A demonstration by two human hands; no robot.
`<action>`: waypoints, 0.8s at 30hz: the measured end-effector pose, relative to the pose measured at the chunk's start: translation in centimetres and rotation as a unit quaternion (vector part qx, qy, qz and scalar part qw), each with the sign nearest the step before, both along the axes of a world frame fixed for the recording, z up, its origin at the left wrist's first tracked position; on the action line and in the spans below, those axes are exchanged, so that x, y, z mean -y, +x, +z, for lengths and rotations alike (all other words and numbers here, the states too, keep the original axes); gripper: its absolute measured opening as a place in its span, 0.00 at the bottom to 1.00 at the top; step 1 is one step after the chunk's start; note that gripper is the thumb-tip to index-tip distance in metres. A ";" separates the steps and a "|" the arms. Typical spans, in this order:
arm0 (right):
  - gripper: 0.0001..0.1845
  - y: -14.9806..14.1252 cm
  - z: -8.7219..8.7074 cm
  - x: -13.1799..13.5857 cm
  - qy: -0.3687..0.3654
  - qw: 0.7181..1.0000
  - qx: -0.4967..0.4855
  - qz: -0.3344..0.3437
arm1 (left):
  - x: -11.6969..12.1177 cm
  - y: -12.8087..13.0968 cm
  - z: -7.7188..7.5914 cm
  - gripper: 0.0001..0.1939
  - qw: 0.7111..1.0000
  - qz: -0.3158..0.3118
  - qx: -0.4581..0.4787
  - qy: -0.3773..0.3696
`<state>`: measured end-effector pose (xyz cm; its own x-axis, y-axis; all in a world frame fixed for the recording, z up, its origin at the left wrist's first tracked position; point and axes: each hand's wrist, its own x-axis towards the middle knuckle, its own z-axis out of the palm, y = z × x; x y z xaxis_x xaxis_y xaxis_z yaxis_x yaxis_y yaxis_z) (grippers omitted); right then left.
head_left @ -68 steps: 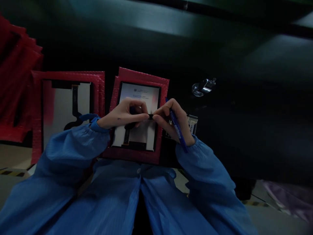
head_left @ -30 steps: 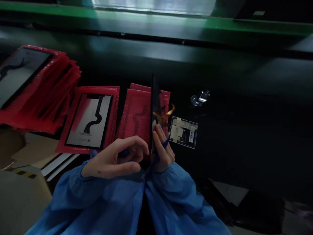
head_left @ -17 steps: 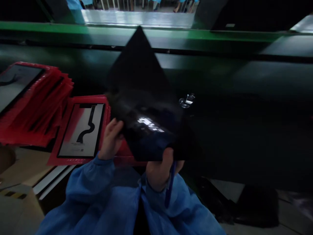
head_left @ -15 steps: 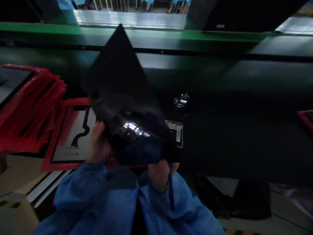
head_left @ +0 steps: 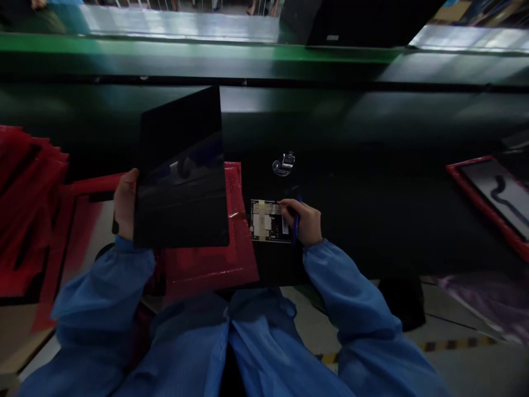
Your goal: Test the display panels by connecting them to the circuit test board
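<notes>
Partly hidden: red pouch [head_left: 242,237], behind black panel [head_left: 182,173] in left hand [head_left: 124,205].

The left hand [head_left: 125,204] holds a dark, glossy panel [head_left: 182,176] by its left edge, above a red bubble bag [head_left: 212,269]. The right hand [head_left: 308,221] carries a blue pen [head_left: 296,223], and its fingertips are at the far edge of a circuit board [head_left: 268,225] on the black table [head_left: 372,220]. Behind the board lies a small shiny object [head_left: 284,164]. Red bags [head_left: 25,204] are piled at the left side.
</notes>
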<state>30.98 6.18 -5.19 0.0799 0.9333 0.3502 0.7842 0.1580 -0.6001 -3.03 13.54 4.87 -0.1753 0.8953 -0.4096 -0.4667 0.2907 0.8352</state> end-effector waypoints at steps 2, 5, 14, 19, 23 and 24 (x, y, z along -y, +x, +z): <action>0.13 -0.1 -0.3 0.2 0.000 1.000 0.018 0.003 | 0.0 0.4 -0.7 0.11 0.999 -0.008 0.030 -0.026; 0.14 -0.1 -0.4 0.3 0.000 0.999 0.040 0.008 | 0.4 0.3 -1.3 0.12 0.997 0.011 0.052 -0.048; 0.14 0.1 -0.9 0.3 0.010 0.996 0.090 0.017 | 0.9 1.0 -1.3 0.10 0.994 0.010 0.102 -0.046; 0.15 0.2 -0.9 0.3 0.036 0.995 0.093 0.020 | 0.8 0.8 -2.7 0.12 0.993 -0.054 0.101 -0.030; 0.16 0.2 -0.9 0.3 0.061 0.994 0.085 0.016 | 0.8 0.7 -3.7 0.11 0.997 -0.037 0.061 -0.007; 0.15 0.1 -0.8 0.4 0.068 0.994 0.082 0.013 | 0.8 0.7 -3.8 0.11 0.998 -0.039 0.049 0.004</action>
